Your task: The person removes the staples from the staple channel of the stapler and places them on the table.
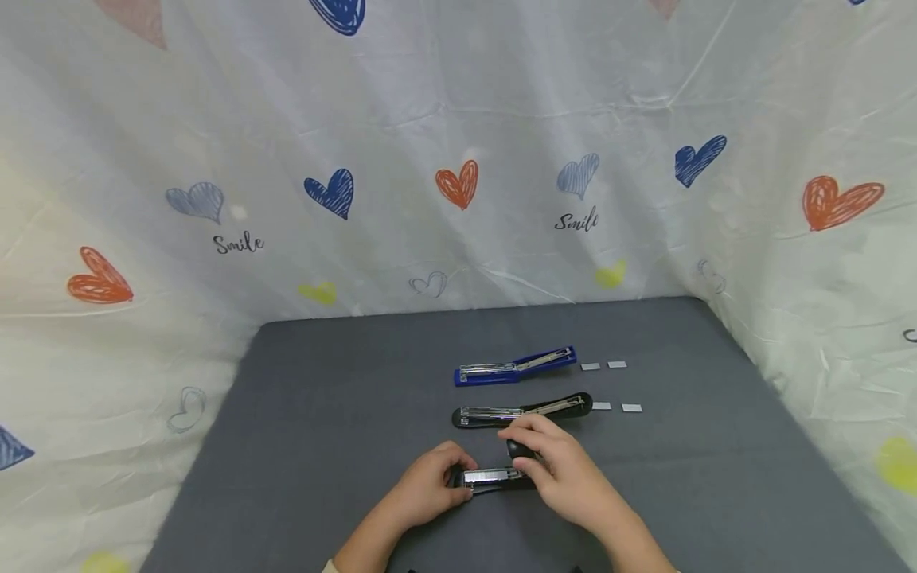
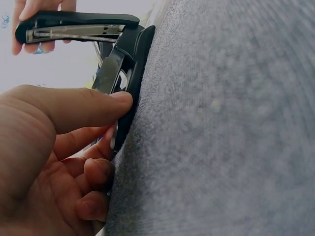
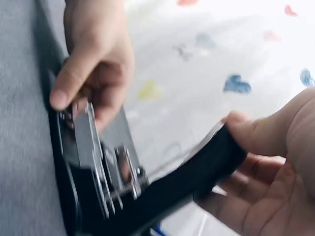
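Note:
An opened black stapler (image 1: 494, 477) lies at the front of the grey table, its base low on the cloth and its metal staple channel (image 3: 87, 135) exposed. My left hand (image 1: 428, 484) pinches the front end of the base between thumb and fingers. With thumb and curled fingers, my right hand (image 1: 569, 471) grips the free end of the top arm (image 3: 197, 164), which is swung up away from the base. The left wrist view shows that raised arm (image 2: 78, 20) with a spring rod along its underside.
Behind my hands lies a second opened black stapler (image 1: 494, 417), and beyond it an opened blue stapler (image 1: 487, 376). Small pale strips (image 1: 632, 408) lie in pairs to their right. A white curtain (image 1: 401, 119) printed with hearts hangs around the table (image 1: 329, 398).

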{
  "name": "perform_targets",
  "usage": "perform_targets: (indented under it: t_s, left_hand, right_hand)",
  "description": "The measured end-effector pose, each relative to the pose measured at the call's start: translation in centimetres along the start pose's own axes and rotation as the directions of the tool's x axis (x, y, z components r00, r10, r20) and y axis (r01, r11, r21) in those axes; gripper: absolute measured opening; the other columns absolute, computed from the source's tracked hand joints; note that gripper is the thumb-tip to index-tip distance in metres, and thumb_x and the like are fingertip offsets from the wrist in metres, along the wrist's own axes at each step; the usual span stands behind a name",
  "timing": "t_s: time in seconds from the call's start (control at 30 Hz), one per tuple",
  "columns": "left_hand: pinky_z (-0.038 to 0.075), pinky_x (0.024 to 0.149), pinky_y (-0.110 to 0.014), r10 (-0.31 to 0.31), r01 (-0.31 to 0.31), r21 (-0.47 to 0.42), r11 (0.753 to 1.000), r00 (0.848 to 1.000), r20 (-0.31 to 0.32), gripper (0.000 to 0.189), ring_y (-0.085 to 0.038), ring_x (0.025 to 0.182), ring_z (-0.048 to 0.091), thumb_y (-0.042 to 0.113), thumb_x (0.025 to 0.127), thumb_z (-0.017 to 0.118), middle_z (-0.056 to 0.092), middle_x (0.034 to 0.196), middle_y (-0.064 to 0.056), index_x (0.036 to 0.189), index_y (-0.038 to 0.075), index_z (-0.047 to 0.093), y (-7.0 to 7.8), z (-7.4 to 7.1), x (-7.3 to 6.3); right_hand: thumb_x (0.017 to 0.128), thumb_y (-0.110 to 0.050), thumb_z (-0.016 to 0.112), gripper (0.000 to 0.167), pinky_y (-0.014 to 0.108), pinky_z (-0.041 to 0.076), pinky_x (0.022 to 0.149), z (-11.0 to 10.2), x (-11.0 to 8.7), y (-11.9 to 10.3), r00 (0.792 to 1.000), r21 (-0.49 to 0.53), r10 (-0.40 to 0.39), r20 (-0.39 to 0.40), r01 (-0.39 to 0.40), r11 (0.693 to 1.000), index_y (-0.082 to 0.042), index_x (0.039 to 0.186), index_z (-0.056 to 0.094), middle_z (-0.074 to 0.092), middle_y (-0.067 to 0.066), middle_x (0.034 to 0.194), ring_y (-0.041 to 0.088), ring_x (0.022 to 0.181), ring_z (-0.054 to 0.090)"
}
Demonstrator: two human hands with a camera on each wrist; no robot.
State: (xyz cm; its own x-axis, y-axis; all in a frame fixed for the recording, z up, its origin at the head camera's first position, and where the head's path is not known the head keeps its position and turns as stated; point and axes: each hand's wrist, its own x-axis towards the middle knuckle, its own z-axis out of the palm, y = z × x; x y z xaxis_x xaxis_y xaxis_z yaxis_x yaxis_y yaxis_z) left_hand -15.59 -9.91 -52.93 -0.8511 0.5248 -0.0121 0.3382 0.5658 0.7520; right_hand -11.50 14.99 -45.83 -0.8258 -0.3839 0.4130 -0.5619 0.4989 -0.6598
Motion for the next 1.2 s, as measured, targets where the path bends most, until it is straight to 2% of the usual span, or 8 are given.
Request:
perform_targets:
  t_s: [0.17,0.37,0.5,0.6,0.67,0.83,0.93,1.2]
  left_hand:
    - [0.041,0.062,-0.024,-0.014,0.014,0.006,1.0,1.0,-0.003,0.029,-0.004,0.069,0.047,0.009,0.078,0.087,0.058,0.096,0.014,0.102,0.02,0.075,0.0,0.2,0.0]
    - [0.04,0.062,-0.023,-0.005,0.005,0.007,1.0,1.0,-0.001,0.029,-0.003,0.067,0.045,0.008,0.079,0.087,0.058,0.098,0.015,0.103,0.02,0.074,0.2,0.2,-0.1]
    - [0.039,0.061,-0.023,-0.004,0.004,0.008,1.0,1.0,-0.004,0.029,-0.002,0.067,0.045,0.009,0.079,0.087,0.059,0.099,0.015,0.102,0.021,0.074,0.4,0.2,-0.1]
    - [0.039,0.061,-0.022,-0.006,0.006,0.005,1.0,1.0,-0.004,0.029,-0.002,0.066,0.045,0.009,0.079,0.087,0.059,0.099,0.015,0.102,0.021,0.074,0.3,0.1,-0.1]
    - [0.039,0.061,-0.022,-0.006,0.006,-0.003,1.0,1.0,-0.004,0.03,-0.002,0.066,0.045,0.009,0.078,0.087,0.059,0.099,0.015,0.102,0.021,0.075,0.2,0.0,-0.1]
    - [0.04,0.06,-0.023,-0.011,0.011,-0.017,1.0,1.0,-0.004,0.03,-0.003,0.065,0.045,0.008,0.078,0.088,0.06,0.1,0.015,0.101,0.021,0.075,0.0,0.0,-0.2]
    - [0.04,0.061,-0.023,-0.013,0.013,-0.017,1.0,1.0,0.0,0.03,-0.003,0.066,0.045,0.008,0.078,0.088,0.059,0.099,0.016,0.101,0.022,0.075,-0.1,0.1,-0.2]
    - [0.04,0.06,-0.023,-0.005,0.005,-0.032,0.999,1.0,-0.007,0.029,-0.003,0.065,0.045,0.008,0.078,0.088,0.06,0.1,0.014,0.101,0.021,0.076,-0.1,0.1,0.0]
  right_hand:
    - [0.082,0.007,0.079,0.045,0.024,0.051,0.084,-1.1,-1.2,0.9,0.995,0.066,-0.008,-0.103,0.015,0.998,-0.014,0.121,0.073,0.065,-0.003,0.121,0.015,0.109,0.062]
    - [0.081,0.013,0.077,0.045,0.019,0.053,0.085,-2.4,-2.6,1.8,0.987,0.145,0.076,-0.142,-0.056,0.988,-0.009,0.12,0.074,0.067,0.003,0.122,0.008,0.112,0.062]
    - [0.082,0.015,0.076,0.044,0.019,0.053,0.084,-3.7,-3.7,2.5,0.981,0.139,0.091,-0.169,-0.067,0.988,-0.004,0.121,0.073,0.068,0.009,0.122,0.002,0.115,0.061]
    - [0.081,0.015,0.077,0.044,0.017,0.053,0.084,-4.6,-4.4,2.8,0.975,0.063,0.126,-0.183,-0.116,0.991,-0.004,0.12,0.074,0.07,0.008,0.121,0.001,0.115,0.061]
    - [0.08,0.012,0.08,0.044,0.016,0.052,0.083,-5.1,-4.9,3.0,0.967,-0.046,0.17,-0.188,-0.181,0.982,-0.006,0.119,0.075,0.071,0.004,0.121,0.004,0.112,0.064]
    - [0.078,0.008,0.083,0.043,0.035,0.057,0.084,-5.6,-5.9,3.2,0.952,-0.3,0.259,-0.165,-0.299,0.906,-0.007,0.118,0.077,0.072,0.007,0.119,0.026,0.108,0.07]
    - [0.078,0.009,0.082,0.043,0.048,0.055,0.086,-5.5,-6.1,3.1,0.951,-0.344,0.269,-0.153,-0.306,0.888,-0.004,0.118,0.076,0.072,0.011,0.119,0.033,0.108,0.069]
    - [0.079,0.006,0.082,0.047,0.046,0.055,0.081,-5.1,-4.6,1.4,0.953,-0.362,0.261,-0.154,-0.3,0.883,-0.008,0.123,0.073,0.07,0.008,0.122,0.024,0.101,0.068]
